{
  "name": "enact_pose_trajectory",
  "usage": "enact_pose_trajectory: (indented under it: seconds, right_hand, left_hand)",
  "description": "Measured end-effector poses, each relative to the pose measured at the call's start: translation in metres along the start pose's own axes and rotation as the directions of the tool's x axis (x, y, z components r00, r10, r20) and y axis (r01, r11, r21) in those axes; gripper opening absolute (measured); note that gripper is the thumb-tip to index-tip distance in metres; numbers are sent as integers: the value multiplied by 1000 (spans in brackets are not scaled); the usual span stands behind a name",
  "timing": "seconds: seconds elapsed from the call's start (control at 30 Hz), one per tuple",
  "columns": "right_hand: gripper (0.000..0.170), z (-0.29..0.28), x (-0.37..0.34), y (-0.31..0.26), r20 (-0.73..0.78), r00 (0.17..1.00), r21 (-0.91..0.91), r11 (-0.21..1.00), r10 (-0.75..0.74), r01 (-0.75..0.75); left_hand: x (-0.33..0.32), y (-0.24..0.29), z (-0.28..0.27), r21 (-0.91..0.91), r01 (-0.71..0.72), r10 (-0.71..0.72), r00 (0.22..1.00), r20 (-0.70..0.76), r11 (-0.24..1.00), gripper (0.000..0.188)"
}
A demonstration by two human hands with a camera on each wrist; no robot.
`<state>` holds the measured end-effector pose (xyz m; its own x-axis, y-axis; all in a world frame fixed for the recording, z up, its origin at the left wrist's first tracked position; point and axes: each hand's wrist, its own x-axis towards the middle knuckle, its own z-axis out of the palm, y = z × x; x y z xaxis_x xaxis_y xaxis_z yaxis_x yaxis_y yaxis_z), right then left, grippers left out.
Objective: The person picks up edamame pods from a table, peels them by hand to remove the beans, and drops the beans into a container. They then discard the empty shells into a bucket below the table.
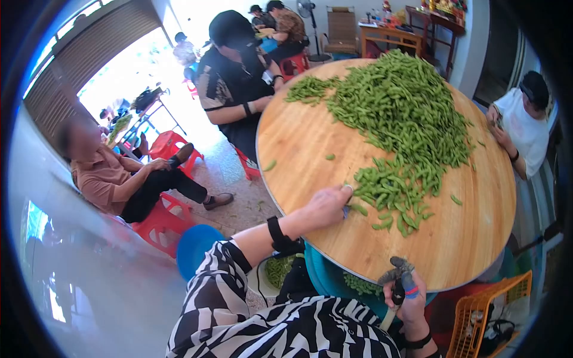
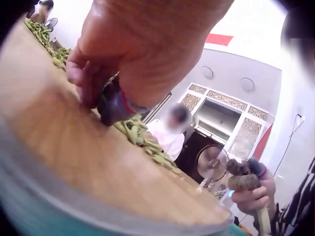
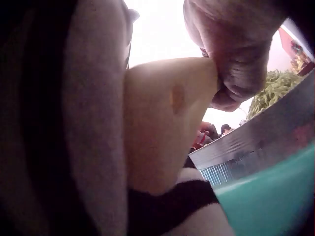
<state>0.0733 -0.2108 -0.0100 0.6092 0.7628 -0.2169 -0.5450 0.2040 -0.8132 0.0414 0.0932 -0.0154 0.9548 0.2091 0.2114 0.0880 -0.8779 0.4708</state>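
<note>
"Round wood makes up the table top [image 1: 298,161], and it's big! Where are the green pods [image 1: 394,107]?"

"Most sit in a heap at twelve o'clock. A thin tail of them runs down toward the middle."

"Why so far up?"

"I guess that leaves bare wood near me, where I can see loose ones. My left hand [image 1: 325,206] is at about eight o'clock, right by the tail. One pod [image 1: 359,209] lies just beside my fingertips."

"Are your left fingers holding one?"

"I can't tell. They bend down, and the tips are hard to see."

"And your right hand [image 1: 413,301]?"

"It's at six o'clock, by the rim, gripping a pale stick [image 1: 388,321]. Dark wraps [image 1: 401,262] cover some fingers, maybe so they don't get sore."

"What do the pods look like?"

"Bright green, thin and a bit curved. Up in the heap they cross every which way. At the end of the tail some lie apart, so I can see each shape. A white bucket [image 1: 266,292] below, at seven o'clock, has more green stuff in it."
</note>
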Motion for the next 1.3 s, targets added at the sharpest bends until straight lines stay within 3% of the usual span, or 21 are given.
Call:
enact_pose_trajectory:
  seconds: [0.17, 0.2, 0.23, 0.3, 0.33, 0.4, 0.43, 0.5, 0.67, 0.73, 0.9, 0.97, 1.03, 1.17, 1.3]
  right_hand:
    - [38, 11, 10, -3, -1, 999, -86, 995, -50, 50]
    - [37, 13, 13, -4, -27, 997, -71, 995, -73, 71]
    - [37, 16, 14, -4, -55, 994, -57, 995, -90, 87]
    - [37, 21, 16, -1, -48, 995, -65, 995, -85, 82]
    - [37, 23, 16, 0, -42, 993, -82, 991, -109, 105]
    - [37, 25, 18, 1, -29, 990, -103, 985, -139, 135]
    - [37, 25, 19, 0, -8, 990, -137, 981, -142, 140]
    - [37, 26, 19, 2, 19, 990, -174, 975, -140, 141]
    - [37, 21, 16, 8, 31, 974, -199, 953, -226, 227]
    - [36, 30, 12, 6, -2, 970, -179, 955, -242, 237]
    - [33, 26, 14, 5, -22, 977, -231, 952, -210, 200]
    - [31, 26, 14, 5, 1, 992, -151, 980, -128, 126]
    - [31, 25, 12, 6, -15, 993, -112, 987, -115, 112]
    - [31, 24, 7, 6, -22, 994, 10, 995, -103, 103]
    - [31, 22, 9, 6, -18, 986, -113, 981, -164, 161]
  left_hand:
    - [-14, 6, -2, -8, -10, 10, 995, -104, 1000, 20]
    - [-17, 24, -13, -236, 59, -63, 998, -11, 970, 21]
    - [-22, 41, -19, -447, 145, -114, 989, 96, 883, 21]
    - [-32, 64, -11, -670, 192, -97, 980, 176, 717, 19]
    - [-37, 72, 0, -669, 192, -103, 980, 170, 718, 19]
    - [-42, 86, 20, -900, 123, 33, 988, 151, 419, 15]
    - [-42, 92, 20, -900, 118, 31, 989, 144, 419, 15]
    - [-44, 103, 19, -928, 250, 11, 965, 263, 277, 18]
    - [-42, 104, 30, -960, 176, -9, 984, 179, 217, 21]
    - [-44, 102, 28, -944, 99, 23, 993, 112, 313, 21]
    - [-49, 104, 27, -958, 142, 12, 989, 149, 248, 22]
    - [-51, 106, 23, -954, 165, -10, 986, 168, 251, 22]
    - [-50, 107, 21, -932, 142, -12, 989, 147, 334, 22]
    - [-50, 105, 28, -959, 135, 7, 990, 141, 248, 22]
    - [-49, 102, 39, -967, 30, 34, 999, 39, 255, 22]
